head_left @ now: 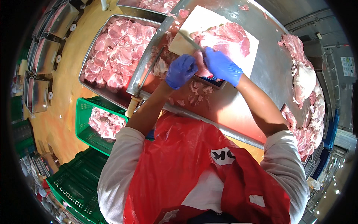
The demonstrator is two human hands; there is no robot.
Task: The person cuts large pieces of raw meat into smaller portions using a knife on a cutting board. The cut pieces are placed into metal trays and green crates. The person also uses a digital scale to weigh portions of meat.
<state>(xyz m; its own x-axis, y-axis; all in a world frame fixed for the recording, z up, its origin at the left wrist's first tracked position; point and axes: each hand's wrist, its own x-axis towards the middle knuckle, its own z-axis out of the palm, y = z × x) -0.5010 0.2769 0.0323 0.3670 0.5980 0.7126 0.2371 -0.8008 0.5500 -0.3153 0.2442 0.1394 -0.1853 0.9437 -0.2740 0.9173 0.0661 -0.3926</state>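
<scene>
My right hand [223, 66], in a blue glove, is closed around the handle of a knife; its blade [190, 39] points up and left over the white cutting board [197, 20]. A large piece of raw meat [225, 39] lies on the board just beyond that hand. My left hand [181, 71], also gloved in blue, is curled closed near the board's lower left edge; what its fingers hold is hidden. Between the hands hangs a smaller pink piece of meat [201, 64]. Below it, a dark blue printed box-like object [212, 81] shows partly under the board.
Left of the metal table [257, 86] stands a steel tub [82, 71] of meat pieces. A rod with a pale handle [132, 106] lies across the table's rim. Green crates [80, 121] stand lower left. Large meat cuts [304, 82] lie along the right side; scraps [194, 97] lie near me.
</scene>
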